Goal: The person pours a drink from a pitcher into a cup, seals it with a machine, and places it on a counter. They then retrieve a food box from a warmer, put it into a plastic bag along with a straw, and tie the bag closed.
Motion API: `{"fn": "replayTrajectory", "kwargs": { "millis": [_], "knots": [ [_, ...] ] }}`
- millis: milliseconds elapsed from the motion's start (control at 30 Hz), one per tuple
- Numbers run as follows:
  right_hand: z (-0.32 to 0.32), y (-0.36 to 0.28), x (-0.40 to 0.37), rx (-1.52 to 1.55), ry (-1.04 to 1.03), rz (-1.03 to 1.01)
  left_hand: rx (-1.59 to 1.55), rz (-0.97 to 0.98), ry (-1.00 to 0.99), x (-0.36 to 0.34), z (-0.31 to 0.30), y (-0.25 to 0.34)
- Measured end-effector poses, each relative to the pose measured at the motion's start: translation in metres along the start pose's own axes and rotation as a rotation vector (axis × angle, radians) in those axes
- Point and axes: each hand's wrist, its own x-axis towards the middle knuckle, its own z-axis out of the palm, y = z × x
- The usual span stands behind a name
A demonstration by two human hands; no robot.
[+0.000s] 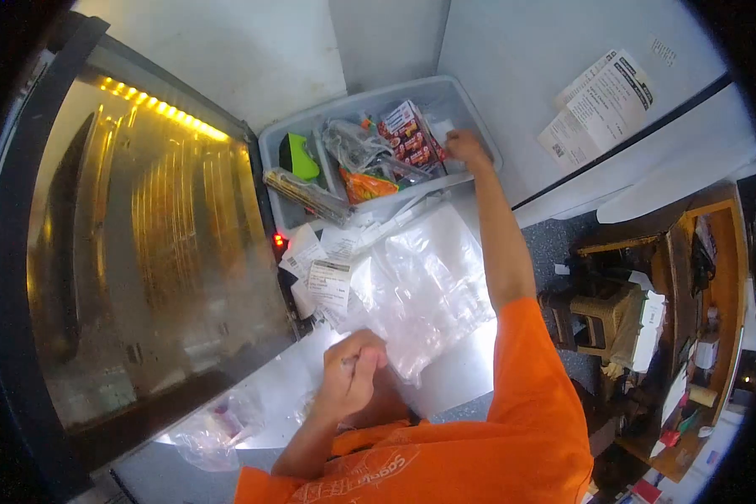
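Observation:
My right hand [466, 149] reaches into the right end of a grey plastic bin [485, 126], its fingers curled by some white material [439, 128]; what they hold, if anything, is hidden. Beside it stands a dark red printed box [406, 134]. My left hand [353, 370] is closed in a fist near my body, with a small greyish bit showing at the fingers that I cannot identify. Beyond that fist, clear plastic bags [424, 281] lie flat on the white surface. Printed paper slips [328, 286] are spread to the left of the bags.
The bin also holds a bright green item [299, 156], an orange packet [368, 186] and clear plastic wrapping [350, 143]. A glass-fronted cabinet [168, 227] with yellow lights stands at left. Cluttered wooden shelving [718, 311] is at right. Another plastic bag [214, 433] lies at lower left.

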Motion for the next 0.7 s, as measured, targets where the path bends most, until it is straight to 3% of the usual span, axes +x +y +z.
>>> {"fn": "replayTrajectory", "kwargs": {
  "millis": [33,100,233,300,433,533,600,700],
  "knots": [
    [0.009,0.006,0.009,-0.074,-0.115,0.027,0.065,-0.048,-0.012,-0.004,-0.003,-0.003],
    [0.018,0.010,0.015,0.586,-0.431,0.429,0.117,-0.121,0.005,-0.012,-0.007,-0.007],
    [-0.012,-0.023,-0.016,0.751,-0.369,0.457,0.068,-0.178,0.055,-0.018,-0.013,-0.014],
    [-0.024,-0.036,-0.027,1.003,-0.284,0.439,0.040,-0.167,0.068,-0.016,-0.013,-0.014],
    [-0.030,-0.035,-0.032,0.988,-0.262,0.452,0.104,-0.109,0.036,-0.013,-0.016,-0.015],
    [-0.029,-0.032,-0.028,0.933,-0.277,0.397,0.089,-0.170,0.048,-0.014,-0.017,-0.013],
    [-0.029,-0.034,-0.027,0.701,-0.098,0.260,0.068,-0.118,0.057,-0.015,-0.019,-0.013],
    [-0.038,-0.040,-0.033,0.427,0.053,0.209,0.099,-0.165,0.078,-0.019,-0.018,-0.010]
  ]
}}
